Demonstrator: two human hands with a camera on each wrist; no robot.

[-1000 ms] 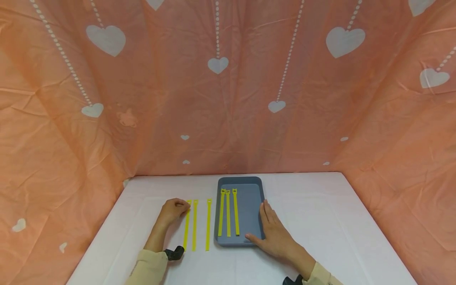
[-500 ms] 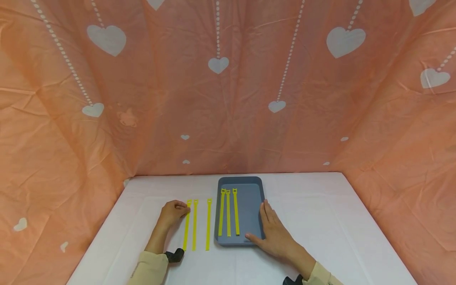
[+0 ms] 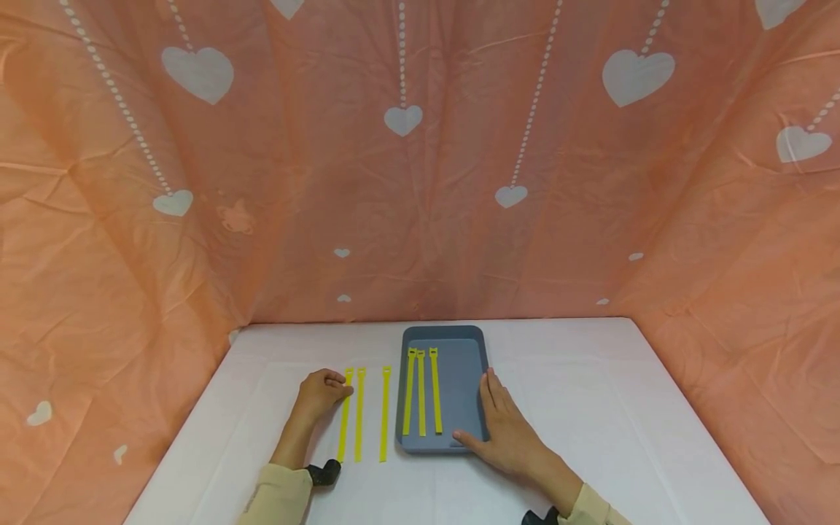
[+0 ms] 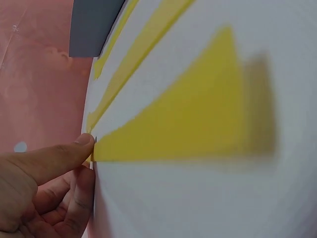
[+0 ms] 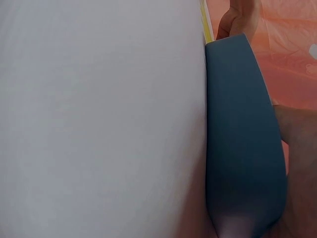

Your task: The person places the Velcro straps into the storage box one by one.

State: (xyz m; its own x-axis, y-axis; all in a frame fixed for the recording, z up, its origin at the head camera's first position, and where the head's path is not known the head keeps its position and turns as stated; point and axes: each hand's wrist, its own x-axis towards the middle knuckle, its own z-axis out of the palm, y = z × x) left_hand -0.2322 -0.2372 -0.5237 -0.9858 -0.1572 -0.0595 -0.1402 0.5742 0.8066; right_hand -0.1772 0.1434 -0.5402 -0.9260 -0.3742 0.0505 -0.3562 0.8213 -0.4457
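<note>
Three yellow hook-and-loop cable ties lie on the white table left of a grey-blue tray. My left hand (image 3: pixel 320 394) pinches the leftmost cable tie (image 3: pixel 344 430) near its slotted far end; in the left wrist view the thumb (image 4: pixel 74 151) presses there and the other fingers curl below. Beside it lie the middle cable tie (image 3: pixel 359 419) and the one nearest the tray (image 3: pixel 385 415). Three more cable ties (image 3: pixel 422 397) lie lengthwise inside the tray (image 3: pixel 464 379). My right hand (image 3: pixel 510 440) rests against the tray's right side, fingers straight, thumb over its near right corner.
The white table (image 3: pixel 590 408) extends on both sides of the tray. An orange cloth with white hearts (image 3: pixel 420 219) hangs behind and at both sides. Black wrist mounts (image 3: pixel 324 472) sit on both forearms.
My left thumb and fingers have shifted very slightly along the leftmost cable tie, toward its near end. The tray, the other cable ties and my right hand stay in place.
</note>
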